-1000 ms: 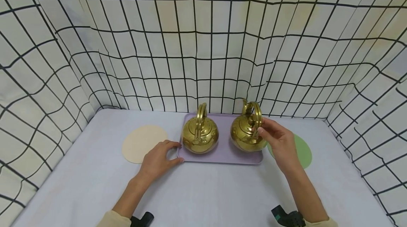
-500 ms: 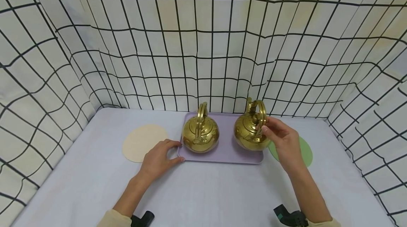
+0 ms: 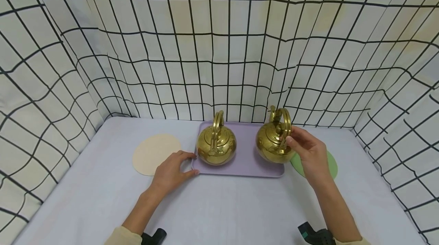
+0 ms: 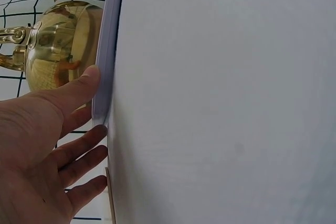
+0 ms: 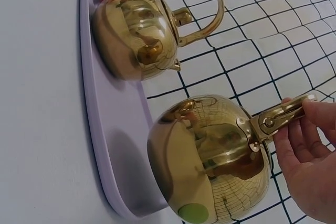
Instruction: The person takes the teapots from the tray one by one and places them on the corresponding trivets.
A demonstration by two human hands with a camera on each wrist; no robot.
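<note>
Two brass kettles are in the head view. My right hand [image 3: 310, 155] grips the handle of the right kettle [image 3: 272, 144] from its right side. In the right wrist view, this held kettle [image 5: 210, 156] appears raised off the lilac tray [image 5: 97, 108], at the tray's right end. The left kettle [image 3: 215, 148] stands on the left part of the tray [image 3: 245, 157], its handle upright. At the tray's front left corner my left hand [image 3: 171, 172] holds the rim, thumb in front and index finger at the side; the left wrist view shows the thumb [image 4: 86, 80] against the rim.
A cream round mat [image 3: 154, 153] lies left of the tray. To the right is a green round mat [image 3: 332, 165], partly covered by my right hand. A white cloth covers the table [image 3: 226, 210]. Black-grid white fabric walls [image 3: 219, 47] enclose the back and sides.
My right hand and the kettle it holds have moved a little to the right. The left hand, the tray and the left kettle stay in place.
</note>
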